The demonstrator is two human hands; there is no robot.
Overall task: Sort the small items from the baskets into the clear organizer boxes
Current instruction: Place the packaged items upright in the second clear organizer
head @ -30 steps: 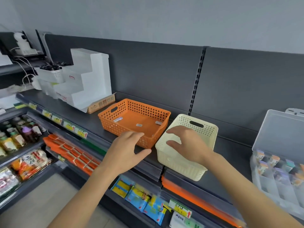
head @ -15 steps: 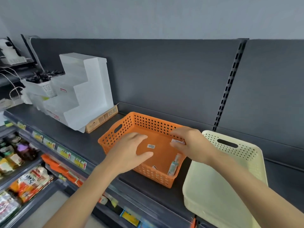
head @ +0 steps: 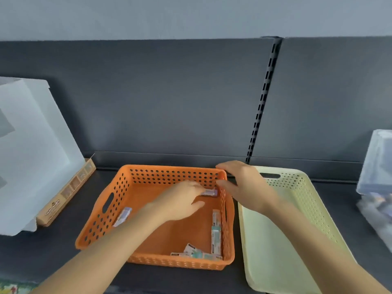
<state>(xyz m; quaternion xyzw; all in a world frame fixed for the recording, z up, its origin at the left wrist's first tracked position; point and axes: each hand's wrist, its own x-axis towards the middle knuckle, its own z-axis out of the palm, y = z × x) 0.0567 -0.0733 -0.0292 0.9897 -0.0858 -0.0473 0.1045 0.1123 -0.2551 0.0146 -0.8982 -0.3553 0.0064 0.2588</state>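
Observation:
An orange perforated basket (head: 118,211) stands on the dark shelf and holds several small packets (head: 216,234) along its right and front walls, plus one packet (head: 123,215) by the left wall. My left hand (head: 180,200) is inside the basket with its fingertips on a small purple packet (head: 211,192) at the far right corner; whether it grips it is unclear. My right hand (head: 244,185) hovers open over the basket's far right corner. To the right lies a pale yellow basket (head: 275,251) with nothing visible in it. A clear organizer box (head: 375,166) shows at the right edge.
A white stepped display stand (head: 31,155) and a brown cardboard strip (head: 65,194) sit to the left of the orange basket. A dark back panel with a slotted upright (head: 261,102) rises behind the shelf.
The view has moved closer and over the orange basket. My left hand went from above the basket's near side into it, to the far right corner. My right hand stayed near that corner.

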